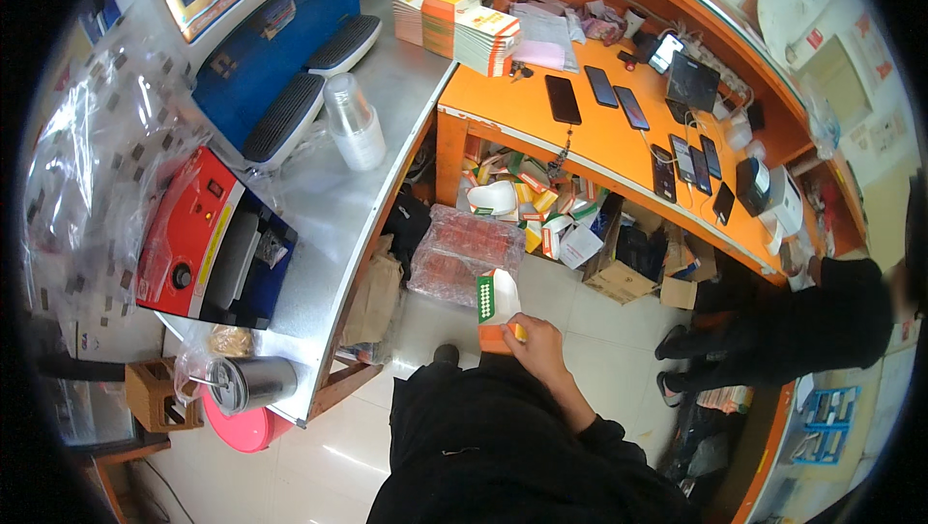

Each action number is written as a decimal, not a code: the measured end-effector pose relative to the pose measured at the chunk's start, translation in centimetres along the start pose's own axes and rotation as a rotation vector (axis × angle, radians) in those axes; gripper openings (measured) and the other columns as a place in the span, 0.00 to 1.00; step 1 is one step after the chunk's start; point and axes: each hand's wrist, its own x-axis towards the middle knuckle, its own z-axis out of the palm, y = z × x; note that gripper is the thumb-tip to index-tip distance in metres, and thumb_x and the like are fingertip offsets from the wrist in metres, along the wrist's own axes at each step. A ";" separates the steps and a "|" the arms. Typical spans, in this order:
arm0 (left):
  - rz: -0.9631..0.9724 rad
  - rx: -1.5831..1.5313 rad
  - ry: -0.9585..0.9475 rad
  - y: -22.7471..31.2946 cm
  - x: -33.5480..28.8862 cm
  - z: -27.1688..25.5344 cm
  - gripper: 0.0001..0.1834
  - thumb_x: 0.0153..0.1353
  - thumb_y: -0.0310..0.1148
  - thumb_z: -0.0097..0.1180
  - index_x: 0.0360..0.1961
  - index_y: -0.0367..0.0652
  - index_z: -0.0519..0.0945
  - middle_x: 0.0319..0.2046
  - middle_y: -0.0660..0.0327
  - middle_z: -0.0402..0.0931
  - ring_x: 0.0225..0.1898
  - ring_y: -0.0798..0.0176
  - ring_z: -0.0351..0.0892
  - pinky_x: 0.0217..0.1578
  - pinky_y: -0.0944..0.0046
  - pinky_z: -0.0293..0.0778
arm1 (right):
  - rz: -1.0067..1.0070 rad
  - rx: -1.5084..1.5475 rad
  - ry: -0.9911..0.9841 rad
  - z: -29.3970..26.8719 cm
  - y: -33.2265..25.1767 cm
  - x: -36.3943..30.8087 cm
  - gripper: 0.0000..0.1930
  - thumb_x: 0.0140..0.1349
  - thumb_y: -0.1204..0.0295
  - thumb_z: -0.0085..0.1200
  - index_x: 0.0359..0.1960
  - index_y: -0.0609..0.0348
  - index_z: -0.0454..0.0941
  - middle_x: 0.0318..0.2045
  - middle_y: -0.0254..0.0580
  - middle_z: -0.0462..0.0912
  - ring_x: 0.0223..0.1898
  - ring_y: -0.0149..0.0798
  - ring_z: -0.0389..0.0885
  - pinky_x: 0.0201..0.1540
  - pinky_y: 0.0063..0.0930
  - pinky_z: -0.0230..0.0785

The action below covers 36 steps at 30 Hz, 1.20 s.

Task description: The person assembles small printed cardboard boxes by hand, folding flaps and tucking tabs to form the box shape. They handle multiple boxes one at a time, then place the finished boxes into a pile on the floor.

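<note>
My right hand [537,350] is closed on the edge of a small open paper food carton [498,304], white inside with green and orange sides. It holds the carton in front of my body, above the floor. My left hand is out of sight. Beyond the carton, under the orange counter, lies a heap of similar cartons [534,189]. Neat stacks of flat folded cartons [474,26] stand where the metal table meets the orange counter.
To the left, a metal table [324,234] bears a red machine [193,239], plastic cups [354,128] and a steel tumbler [253,384]. Several phones [562,100] lie on the orange counter [493,103]. A wrapped bundle [464,253] sits on the floor; a person [812,326] stands right.
</note>
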 end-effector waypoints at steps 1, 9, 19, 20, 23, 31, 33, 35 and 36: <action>0.007 0.024 -0.009 0.3 0.3 0.0 0.19 0.62 0.48 0.43 0.42 0.47 0.78 0.35 0.58 0.78 0.40 0.56 0.77 0.43 0.57 0.71 | 0.007 0.011 0.020 0.0 0.0 -0.3 0.10 0.55 0.62 0.55 0.29 0.55 0.77 0.23 0.48 0.79 0.26 0.50 0.79 0.29 0.38 0.69; 0.039 0.186 -0.047 2.2 2.2 -0.6 0.21 0.62 0.49 0.43 0.42 0.44 0.78 0.36 0.54 0.78 0.40 0.54 0.77 0.44 0.56 0.71 | 0.166 -0.009 0.068 -0.5 1.3 -2.8 0.11 0.56 0.61 0.54 0.29 0.55 0.77 0.24 0.47 0.80 0.27 0.50 0.79 0.30 0.39 0.69; 0.021 0.229 0.012 1.8 3.2 -0.2 0.23 0.61 0.50 0.43 0.41 0.41 0.78 0.36 0.50 0.77 0.41 0.51 0.77 0.44 0.55 0.71 | -0.080 -0.045 -0.080 -1.7 4.1 0.8 0.11 0.55 0.62 0.54 0.28 0.57 0.76 0.24 0.47 0.79 0.28 0.51 0.78 0.32 0.40 0.69; 0.013 0.229 0.019 1.6 3.2 -0.1 0.23 0.61 0.50 0.43 0.41 0.41 0.78 0.37 0.50 0.77 0.41 0.51 0.77 0.44 0.55 0.71 | -0.083 -0.045 -0.069 -1.9 4.5 1.2 0.11 0.55 0.62 0.54 0.28 0.57 0.76 0.24 0.47 0.79 0.28 0.51 0.78 0.32 0.40 0.69; -0.012 0.227 0.036 1.1 3.2 -0.2 0.23 0.61 0.50 0.44 0.41 0.40 0.78 0.37 0.49 0.77 0.42 0.50 0.77 0.44 0.55 0.71 | -0.075 -0.040 -0.028 -2.5 5.5 1.3 0.11 0.55 0.62 0.54 0.28 0.56 0.76 0.23 0.47 0.79 0.27 0.51 0.78 0.32 0.41 0.69; -0.105 0.218 0.037 -2.7 3.5 -2.0 0.25 0.60 0.51 0.44 0.40 0.38 0.78 0.37 0.45 0.77 0.43 0.48 0.76 0.45 0.54 0.71 | 0.121 -0.110 0.021 -3.0 6.1 -1.6 0.10 0.54 0.62 0.55 0.27 0.55 0.76 0.22 0.47 0.79 0.26 0.50 0.78 0.30 0.39 0.70; -0.136 0.221 0.027 -4.0 3.1 -3.6 0.25 0.60 0.51 0.44 0.40 0.37 0.78 0.37 0.45 0.77 0.43 0.47 0.76 0.45 0.54 0.71 | 0.118 -0.098 0.011 -2.6 5.7 -2.2 0.10 0.54 0.62 0.56 0.27 0.55 0.76 0.22 0.47 0.79 0.26 0.50 0.79 0.30 0.39 0.70; -0.110 0.237 -0.038 -3.5 2.8 -5.4 0.26 0.60 0.51 0.44 0.39 0.37 0.78 0.37 0.44 0.77 0.43 0.47 0.76 0.45 0.53 0.71 | 0.124 -0.079 0.004 -2.0 5.2 -2.9 0.10 0.54 0.63 0.56 0.27 0.56 0.76 0.22 0.47 0.79 0.26 0.50 0.79 0.29 0.39 0.70; -0.027 0.265 -0.097 -2.2 3.1 -6.1 0.26 0.60 0.51 0.44 0.39 0.36 0.78 0.38 0.43 0.77 0.43 0.47 0.76 0.45 0.53 0.71 | 0.132 -0.069 -0.009 -1.7 5.0 -3.3 0.10 0.54 0.63 0.56 0.27 0.56 0.76 0.22 0.47 0.79 0.26 0.49 0.79 0.29 0.38 0.70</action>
